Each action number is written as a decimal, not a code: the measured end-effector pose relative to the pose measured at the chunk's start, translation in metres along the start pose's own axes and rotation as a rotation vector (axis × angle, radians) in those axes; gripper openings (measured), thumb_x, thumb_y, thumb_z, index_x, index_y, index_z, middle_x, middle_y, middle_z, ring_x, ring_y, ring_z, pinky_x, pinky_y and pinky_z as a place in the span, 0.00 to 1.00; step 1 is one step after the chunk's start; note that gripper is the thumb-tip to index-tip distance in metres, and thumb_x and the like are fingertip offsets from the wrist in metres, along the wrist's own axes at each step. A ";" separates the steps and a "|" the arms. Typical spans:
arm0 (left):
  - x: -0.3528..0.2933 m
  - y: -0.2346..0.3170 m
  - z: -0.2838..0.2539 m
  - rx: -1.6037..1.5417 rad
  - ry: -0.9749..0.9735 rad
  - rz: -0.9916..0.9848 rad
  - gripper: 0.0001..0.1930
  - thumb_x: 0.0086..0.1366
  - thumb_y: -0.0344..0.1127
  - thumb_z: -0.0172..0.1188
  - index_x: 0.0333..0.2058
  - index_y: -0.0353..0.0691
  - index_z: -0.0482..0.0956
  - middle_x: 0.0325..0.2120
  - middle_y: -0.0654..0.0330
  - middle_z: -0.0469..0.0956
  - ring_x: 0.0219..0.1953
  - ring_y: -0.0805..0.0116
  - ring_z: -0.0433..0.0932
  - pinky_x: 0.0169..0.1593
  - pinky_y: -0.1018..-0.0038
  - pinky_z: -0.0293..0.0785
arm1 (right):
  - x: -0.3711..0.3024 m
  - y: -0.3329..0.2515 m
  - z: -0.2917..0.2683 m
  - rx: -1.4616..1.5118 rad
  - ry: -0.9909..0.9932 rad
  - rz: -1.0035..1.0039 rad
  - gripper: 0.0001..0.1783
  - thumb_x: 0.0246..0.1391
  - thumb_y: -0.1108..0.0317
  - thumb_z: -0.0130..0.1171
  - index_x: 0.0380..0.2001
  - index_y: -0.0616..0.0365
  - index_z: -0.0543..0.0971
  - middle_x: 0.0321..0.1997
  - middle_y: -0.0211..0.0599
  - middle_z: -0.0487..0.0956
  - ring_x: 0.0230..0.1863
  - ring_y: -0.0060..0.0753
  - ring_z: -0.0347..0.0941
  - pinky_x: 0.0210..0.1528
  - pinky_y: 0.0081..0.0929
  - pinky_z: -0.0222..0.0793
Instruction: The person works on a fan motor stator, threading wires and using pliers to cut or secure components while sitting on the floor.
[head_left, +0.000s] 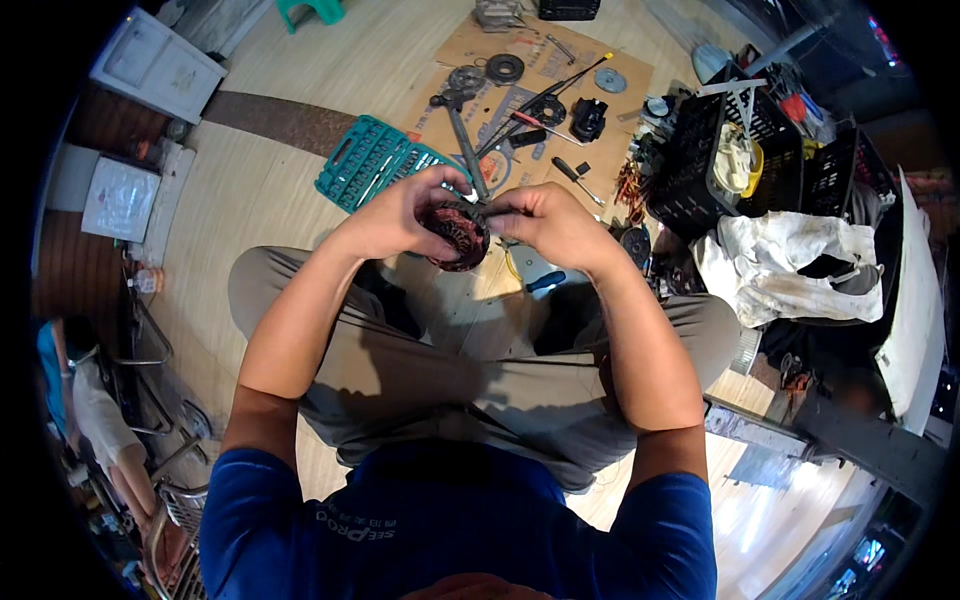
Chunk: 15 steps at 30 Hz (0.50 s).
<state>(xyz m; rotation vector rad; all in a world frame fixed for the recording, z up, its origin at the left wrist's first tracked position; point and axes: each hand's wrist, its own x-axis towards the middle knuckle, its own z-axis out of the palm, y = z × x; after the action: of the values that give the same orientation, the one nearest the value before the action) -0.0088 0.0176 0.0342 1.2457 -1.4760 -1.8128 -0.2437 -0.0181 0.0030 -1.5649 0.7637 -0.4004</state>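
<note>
Between your knees, nearest you, a blue-handled screwdriver (546, 281) lies beside a yellow-handled tool (512, 265). Just beyond and above them you have the round, dark-and-reddish part (462, 238) raised off the floor (285, 90), between your two hands. Your left hand (392, 218) grips it from the left, fingers over the far rim and thumb across the near side. Your right hand (555, 225) is at its right rim, thumb and fingertips pinched together; you cannot tell whether they hold the rim or a small piece there. Past your left hand, an open green socket case (350, 160) overlaps the left edge of the cardboard sheet (630, 100). A hammer (465, 140) slants near that edge, handle toward you. Toward the right edge are a dark-handled screwdriver (565, 169) and, farther, a black housing (589, 119). A grey disc (610, 80) lies near the far right corner, and a black ring (504, 68) lies toward the far edge.
</note>
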 end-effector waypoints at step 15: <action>0.002 -0.006 0.002 -0.014 -0.144 0.008 0.32 0.39 0.23 0.72 0.46 0.34 0.68 0.37 0.60 0.77 0.41 0.74 0.75 0.46 0.76 0.72 | 0.002 -0.004 0.004 -0.247 0.209 -0.186 0.08 0.51 0.71 0.60 0.35 0.61 0.80 0.28 0.48 0.80 0.31 0.38 0.78 0.38 0.29 0.71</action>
<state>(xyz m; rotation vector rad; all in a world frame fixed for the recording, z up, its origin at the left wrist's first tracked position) -0.0100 0.0185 0.0279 1.1212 -1.5389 -1.9396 -0.2388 -0.0164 0.0063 -1.8539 0.8552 -0.6328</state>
